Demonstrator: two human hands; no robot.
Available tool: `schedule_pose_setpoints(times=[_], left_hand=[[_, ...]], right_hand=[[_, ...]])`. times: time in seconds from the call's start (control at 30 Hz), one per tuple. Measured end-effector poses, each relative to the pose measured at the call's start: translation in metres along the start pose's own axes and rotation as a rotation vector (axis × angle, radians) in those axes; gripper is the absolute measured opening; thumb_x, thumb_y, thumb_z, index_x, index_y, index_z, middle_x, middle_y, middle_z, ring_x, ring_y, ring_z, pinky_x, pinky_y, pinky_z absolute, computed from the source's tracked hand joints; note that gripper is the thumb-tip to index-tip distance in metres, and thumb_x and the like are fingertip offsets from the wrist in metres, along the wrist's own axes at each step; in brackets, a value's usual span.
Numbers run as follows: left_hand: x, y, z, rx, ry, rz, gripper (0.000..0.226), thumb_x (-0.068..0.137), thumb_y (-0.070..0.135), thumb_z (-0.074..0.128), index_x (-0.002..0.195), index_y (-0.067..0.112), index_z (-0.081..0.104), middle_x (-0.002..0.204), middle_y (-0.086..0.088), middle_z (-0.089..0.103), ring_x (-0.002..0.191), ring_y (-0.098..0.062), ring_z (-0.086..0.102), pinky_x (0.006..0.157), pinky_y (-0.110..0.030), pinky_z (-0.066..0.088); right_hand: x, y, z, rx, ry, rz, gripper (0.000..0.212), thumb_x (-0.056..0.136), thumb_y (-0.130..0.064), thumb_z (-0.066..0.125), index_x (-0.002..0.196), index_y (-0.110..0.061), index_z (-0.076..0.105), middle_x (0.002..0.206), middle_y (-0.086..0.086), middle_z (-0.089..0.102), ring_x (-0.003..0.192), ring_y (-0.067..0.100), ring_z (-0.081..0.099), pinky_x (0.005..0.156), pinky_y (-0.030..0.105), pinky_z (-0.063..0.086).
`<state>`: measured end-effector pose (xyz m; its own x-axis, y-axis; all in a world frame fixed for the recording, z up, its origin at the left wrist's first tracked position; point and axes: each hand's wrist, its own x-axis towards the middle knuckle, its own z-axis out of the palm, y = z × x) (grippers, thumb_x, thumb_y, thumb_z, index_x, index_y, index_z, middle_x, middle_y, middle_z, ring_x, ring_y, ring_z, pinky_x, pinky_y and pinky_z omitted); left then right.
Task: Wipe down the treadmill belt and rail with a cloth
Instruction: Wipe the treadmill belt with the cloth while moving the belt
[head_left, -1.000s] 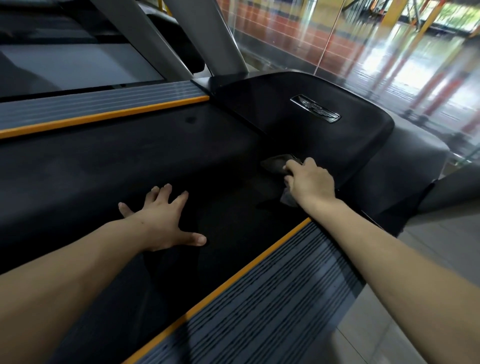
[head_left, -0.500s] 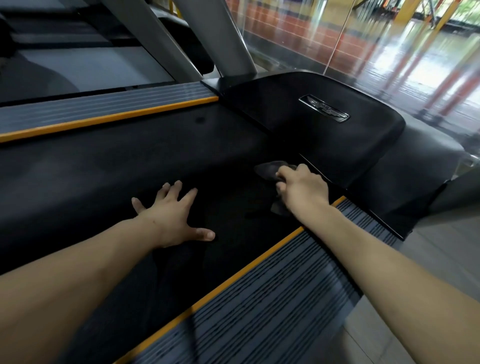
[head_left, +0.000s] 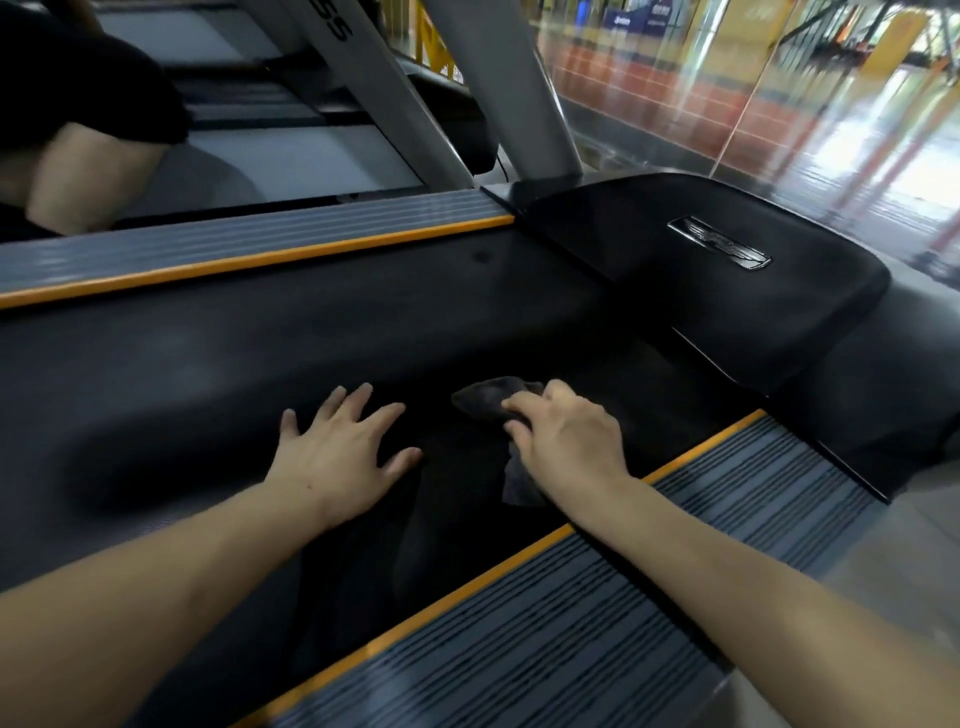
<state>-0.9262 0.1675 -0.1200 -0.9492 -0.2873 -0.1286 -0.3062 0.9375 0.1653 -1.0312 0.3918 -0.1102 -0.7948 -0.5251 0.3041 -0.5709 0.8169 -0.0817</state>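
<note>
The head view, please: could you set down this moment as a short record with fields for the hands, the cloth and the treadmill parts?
left hand: left hand lies flat on the belt, fingers spread, holding nothing
right hand: right hand grips the cloth and presses it on the belt
cloth: dark, bunched, one end trailing under the wrist
near rail: near rail, grey ribbed with orange edge, under the right forearm
far rail: far rail, same finish, untouched
motor cover: motor cover, black, beyond the cloth

Both forearms are bare to the hands, with no sleeves showing.
</note>
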Motion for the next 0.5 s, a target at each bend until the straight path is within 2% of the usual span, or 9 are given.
schedule_pose_setpoints(times=[0.13,0.23,0.37,0.5], left_hand=[[0.003,-0.014,-0.002,-0.032,0.005,-0.044,0.070,0.094,0.073,0.033,0.156,0.044,0.020,0.169,0.001,0.007,0.156,-0.024,-0.001,0.120,-0.065,0.012],[0.011,-0.026,-0.004,-0.049,0.024,-0.076,0.068,0.095,0.072,0.033,0.155,0.044,0.022,0.169,0.002,0.008,0.156,-0.023,-0.001,0.120,-0.065,0.010],[0.026,-0.043,-0.006,-0.052,0.041,-0.105,0.066,0.095,0.072,0.033,0.154,0.045,0.021,0.169,0.003,0.008,0.156,-0.022,0.000,0.118,-0.069,0.011],[0.048,-0.063,-0.010,-0.038,0.049,-0.133,0.066,0.094,0.074,0.031,0.153,0.048,0.020,0.168,0.003,0.010,0.155,-0.023,0.001,0.116,-0.071,0.009]], right_hand=[[0.016,-0.005,0.010,-0.033,0.053,-0.011,0.025,0.091,-0.042,0.061,0.114,-0.035,0.067,0.098,0.001,0.059,0.081,0.025,0.063,0.062,0.035,0.051],[0.040,-0.015,0.015,-0.023,0.008,0.035,0.027,0.096,-0.043,0.054,0.120,-0.036,0.063,0.106,0.003,0.058,0.091,0.026,0.062,0.068,0.036,0.048],[0.075,-0.031,0.030,-0.015,-0.004,0.060,0.028,0.097,-0.043,0.052,0.123,-0.038,0.061,0.109,0.005,0.057,0.096,0.029,0.060,0.069,0.035,0.040],[0.113,-0.048,0.046,0.002,-0.001,0.030,0.026,0.097,-0.041,0.052,0.120,-0.036,0.063,0.110,0.006,0.058,0.097,0.030,0.060,0.070,0.036,0.043]])
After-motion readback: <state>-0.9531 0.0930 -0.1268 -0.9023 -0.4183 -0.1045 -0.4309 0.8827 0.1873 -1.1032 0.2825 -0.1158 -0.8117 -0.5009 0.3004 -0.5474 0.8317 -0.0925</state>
